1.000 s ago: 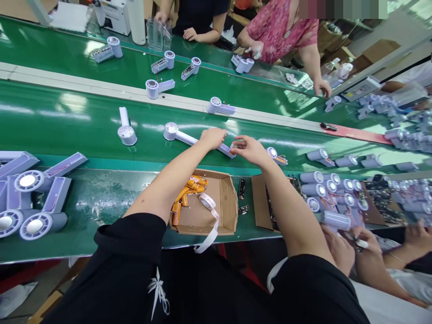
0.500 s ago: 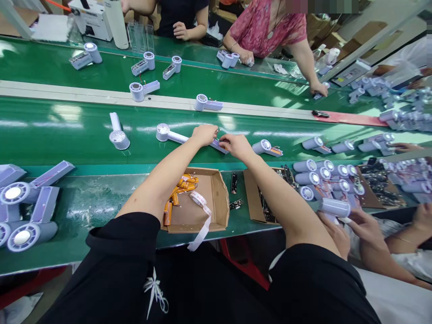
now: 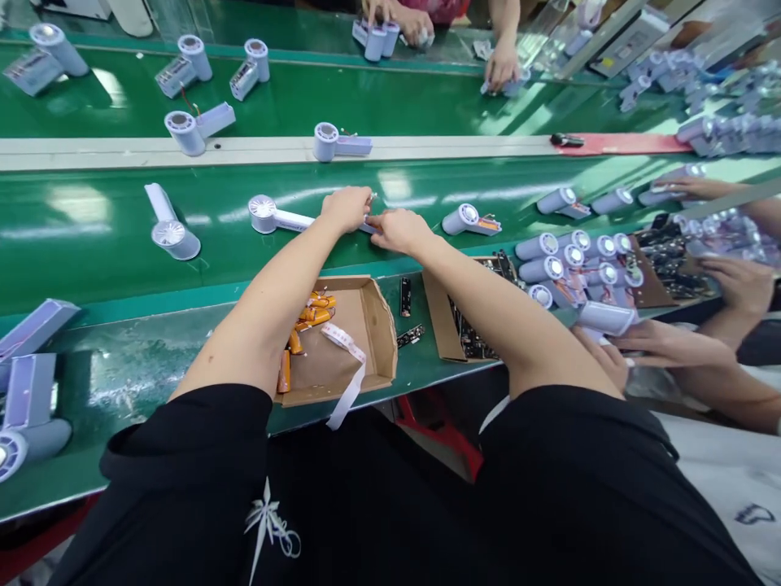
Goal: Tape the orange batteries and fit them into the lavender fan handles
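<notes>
On the green belt, my left hand [image 3: 349, 208] is closed, its fingers bent around a lilac handheld fan part whose open handle [image 3: 368, 227] shows in the gap between my hands. My right hand [image 3: 399, 230] pinches that handle from the other side; the rest of it is hidden by my fingers. A fan [image 3: 263, 214] with a round grille lies to the left, its handle reaching toward my left wrist. To the right rests another fan [image 3: 460, 219] with an orange battery in its open handle.
Before me stand a cardboard tray [image 3: 379, 342] with orange batteries and a paper strip [image 3: 349, 395], and a box [image 3: 442, 321] of circuit boards. Fan bodies [image 3: 540, 270] are grouped at right, beside a co-worker's hands [image 3: 665, 343]. More fans [image 3: 174, 236] lie along the belt.
The view has shifted, so most things sit higher and further left. My hands stay close together at the handle. Across the belt, a co-worker's hand has come onto the grouped fans.
</notes>
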Available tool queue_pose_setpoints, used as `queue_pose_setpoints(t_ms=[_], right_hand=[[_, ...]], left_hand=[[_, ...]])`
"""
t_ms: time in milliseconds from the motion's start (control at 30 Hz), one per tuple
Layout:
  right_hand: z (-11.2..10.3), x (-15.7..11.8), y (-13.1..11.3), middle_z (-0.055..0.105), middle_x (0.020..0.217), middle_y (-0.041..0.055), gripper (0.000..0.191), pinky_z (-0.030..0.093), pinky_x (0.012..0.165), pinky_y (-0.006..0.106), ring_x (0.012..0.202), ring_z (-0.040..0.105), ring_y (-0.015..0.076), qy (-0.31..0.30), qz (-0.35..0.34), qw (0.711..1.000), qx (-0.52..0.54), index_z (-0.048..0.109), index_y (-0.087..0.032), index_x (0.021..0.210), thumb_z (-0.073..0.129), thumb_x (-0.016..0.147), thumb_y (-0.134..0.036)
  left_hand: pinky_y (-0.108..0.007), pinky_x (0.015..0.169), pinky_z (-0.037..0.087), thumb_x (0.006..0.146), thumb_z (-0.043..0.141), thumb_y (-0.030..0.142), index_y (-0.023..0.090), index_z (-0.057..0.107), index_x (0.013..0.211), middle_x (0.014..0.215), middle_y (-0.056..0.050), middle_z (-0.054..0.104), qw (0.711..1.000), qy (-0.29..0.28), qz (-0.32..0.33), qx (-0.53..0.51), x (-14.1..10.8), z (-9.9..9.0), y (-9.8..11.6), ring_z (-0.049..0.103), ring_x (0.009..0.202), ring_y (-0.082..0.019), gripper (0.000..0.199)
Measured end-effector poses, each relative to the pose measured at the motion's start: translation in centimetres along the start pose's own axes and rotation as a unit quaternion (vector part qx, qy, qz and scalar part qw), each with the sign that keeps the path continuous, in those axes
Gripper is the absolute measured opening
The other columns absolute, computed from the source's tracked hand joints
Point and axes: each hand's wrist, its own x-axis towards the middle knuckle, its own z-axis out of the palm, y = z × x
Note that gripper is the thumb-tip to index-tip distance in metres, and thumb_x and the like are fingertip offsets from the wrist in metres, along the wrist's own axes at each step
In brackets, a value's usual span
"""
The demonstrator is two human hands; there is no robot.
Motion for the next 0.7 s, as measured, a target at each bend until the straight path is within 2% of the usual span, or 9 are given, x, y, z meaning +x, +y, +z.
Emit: queue_pose_setpoints(t_ms=[167,300,367,433,533,633,700], right_hand=[[-0.2,1.1,0.4,0.074,0.142,0.0215,0.046,0.051,0.103,0.038,0.127,0.069,0.0356,0.008,-0.045,0.999,-0.022,0.074,-0.012,0.142,0.056,0.105,-0.034],[-1.6,1.4,0.8,0.082,0.127,0.0171,0.039,0.051,0.097,0.035,0.117,0.074,0.0316,-0.024,-0.071,0.996,-0.041,0.08,-0.016,0.133,0.054,0.106,-0.027],[-1.7,1.2,1.4,0.085,0.121,0.0136,0.037,0.052,0.091,0.034,0.111,0.076,0.0308,-0.009,-0.062,0.997,-0.043,0.081,-0.021,0.133,0.059,0.104,-0.029],[-1.3,1.1,2.3,0.085,0.12,0.0119,0.036,0.052,0.088,0.033,0.108,0.077,0.0302,0.034,-0.049,0.998,-0.037,0.082,-0.024,0.134,0.063,0.104,-0.032],[0.1,1.4,3.6,0.086,0.12,0.0133,0.035,0.053,0.086,0.034,0.104,0.079,0.0307,0.077,-0.011,0.996,-0.033,0.084,-0.023,0.131,0.067,0.104,-0.037],[0.7,1.8,4.2,0.085,0.122,0.0133,0.036,0.054,0.088,0.034,0.105,0.079,0.0307,0.064,0.013,0.997,-0.033,0.083,-0.022,0.132,0.067,0.104,-0.038],[0.1,1.7,4.1,0.084,0.129,0.0138,0.038,0.055,0.094,0.035,0.113,0.079,0.0312,0.038,0.004,0.999,-0.022,0.082,-0.021,0.135,0.063,0.106,-0.036]], left_hand=[[-0.036,0.103,0.049,0.103,0.058,0.021,0.024,0.075,0.12,0.126,-0.009,0.077,1.0,0.012,-0.009,-0.009,0.6,0.2,0.8,0.068,0.121,-0.028,0.025],[-0.037,0.105,0.051,0.104,0.061,0.025,0.022,0.07,0.135,0.136,-0.013,0.075,0.999,-0.035,0.027,-0.006,-0.6,-1.6,1.8,0.068,0.127,-0.029,0.032],[-0.035,0.109,0.051,0.104,0.066,0.032,0.022,0.063,0.148,0.147,-0.012,0.071,0.999,-0.028,0.037,-0.002,-1.9,-3.2,0.6,0.066,0.135,-0.028,0.045],[-0.036,0.116,0.048,0.105,0.067,0.037,0.02,0.057,0.155,0.157,-0.013,0.065,0.999,0.004,0.031,0.013,-4.1,-5.4,-2.5,0.061,0.143,-0.027,0.053],[-0.042,0.127,0.041,0.108,0.063,0.038,0.017,0.062,0.15,0.158,-0.014,0.063,0.995,0.066,-0.017,0.075,-10.0,-9.1,-9.3,0.054,0.149,-0.03,0.048],[-0.046,0.134,0.033,0.107,0.066,0.041,0.015,0.061,0.15,0.161,-0.012,0.06,0.98,0.092,-0.088,0.153,-17.4,-11.7,-15.4,0.048,0.153,-0.03,0.051],[-0.054,0.131,0.038,0.102,0.072,0.045,0.013,0.061,0.149,0.161,-0.015,0.059,0.978,0.074,-0.108,0.16,-21.1,-12.4,-18.0,0.051,0.149,-0.035,0.058]])
